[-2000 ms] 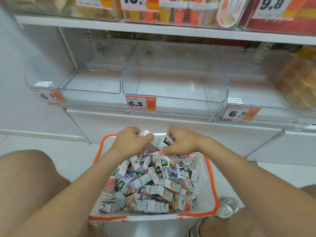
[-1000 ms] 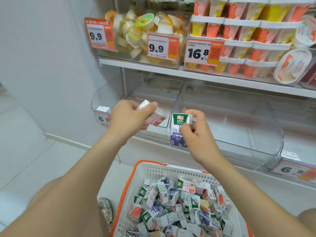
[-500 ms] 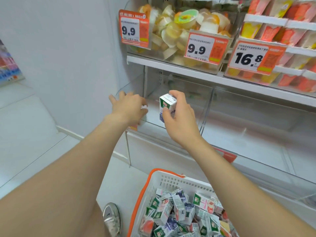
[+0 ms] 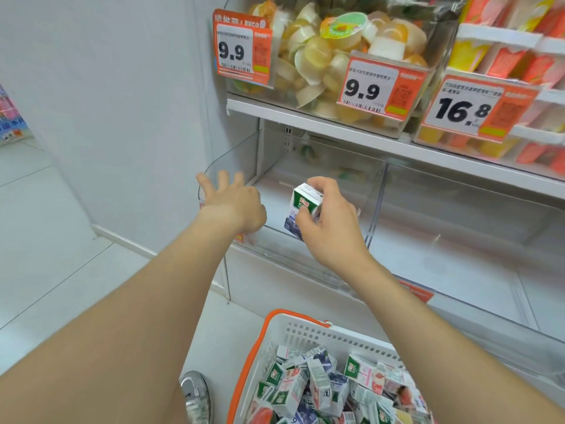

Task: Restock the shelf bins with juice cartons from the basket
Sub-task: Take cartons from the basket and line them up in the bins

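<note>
The left hand (image 4: 235, 206) is stretched out at the front corner of the leftmost clear bin (image 4: 227, 159) on the lower shelf. Its fingers are spread and straight, and it holds nothing that shows. A pale shape under its wrist is too blurred to name.

Just to its right is the one juice carton (image 4: 302, 206) now in play. It is at the open front of that same bin, above the lip, and is not yet set down. It stands nearly upright, so its long axis runs top to bottom with the top leaning a little to the right. The green band is uppermost, the dark blue fruit is at the foot, and the printed face is turned toward the person. The right hand (image 4: 331, 228) grips it from the right side, with fingers curled over the top edge and thumb on the front.

Farther right, the next bin (image 4: 458, 215) looks bare through its clear wall. Below it, the white basket (image 4: 275, 338) with the orange rim is heaped with more cartons (image 4: 321, 390) lying at all angles.

The restocking seems barely begun. No carton can be seen resting in either bin, though glare hides parts of the floors, and almost the whole basket is left to shelve.
</note>
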A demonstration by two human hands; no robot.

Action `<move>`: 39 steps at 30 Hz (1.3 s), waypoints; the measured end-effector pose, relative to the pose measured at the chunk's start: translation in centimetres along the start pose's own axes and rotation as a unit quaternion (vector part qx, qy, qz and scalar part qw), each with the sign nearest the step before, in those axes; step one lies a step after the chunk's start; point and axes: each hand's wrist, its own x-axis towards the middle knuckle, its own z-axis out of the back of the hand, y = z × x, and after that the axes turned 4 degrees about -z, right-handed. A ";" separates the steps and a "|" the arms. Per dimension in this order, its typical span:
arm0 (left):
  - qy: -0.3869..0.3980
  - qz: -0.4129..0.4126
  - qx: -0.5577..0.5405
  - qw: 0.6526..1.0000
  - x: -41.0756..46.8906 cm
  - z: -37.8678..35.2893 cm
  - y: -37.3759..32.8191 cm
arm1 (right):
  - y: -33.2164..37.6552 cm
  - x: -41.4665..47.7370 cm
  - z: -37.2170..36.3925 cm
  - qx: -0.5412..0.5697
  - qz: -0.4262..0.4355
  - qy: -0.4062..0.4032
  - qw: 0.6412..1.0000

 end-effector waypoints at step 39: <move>-0.055 -0.374 -0.478 0.793 -17.5 3.0 -29.4 | -7.3 -13.9 31.5 -0.245 -0.152 -0.034 0.957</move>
